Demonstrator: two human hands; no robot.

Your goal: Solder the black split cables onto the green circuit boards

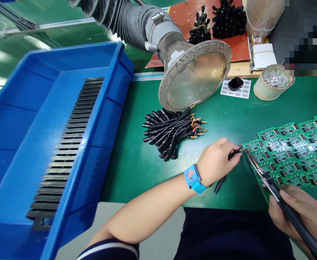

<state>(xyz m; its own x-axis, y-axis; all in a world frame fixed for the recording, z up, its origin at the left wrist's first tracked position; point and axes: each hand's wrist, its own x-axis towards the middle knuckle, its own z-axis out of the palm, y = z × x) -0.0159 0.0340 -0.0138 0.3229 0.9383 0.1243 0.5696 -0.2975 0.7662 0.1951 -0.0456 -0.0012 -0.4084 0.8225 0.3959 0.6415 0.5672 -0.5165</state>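
My left hand point(220, 160), with a blue wrist strap point(193, 178), pinches a short black cable point(233, 154). The cable's bare coloured wire ends reach the left edge of a green circuit board panel point(278, 151). Its connector end hangs below my palm. In my right hand point(300, 213) is a soldering iron point(278, 198), held like a pen. The iron's tip is at the wire ends by the board's edge; whether it touches them I cannot tell. A pile of black cables point(171, 131) with stripped red and yellow ends lies left of my hands.
A fume extractor hood point(196, 76) hangs over the cable pile. At left stands a blue bin point(93, 159) holding a row of dark strips point(71, 126). Toward the back are a tape roll point(269, 88), a label sheet point(242, 92) and bundled black connectors point(228, 20).
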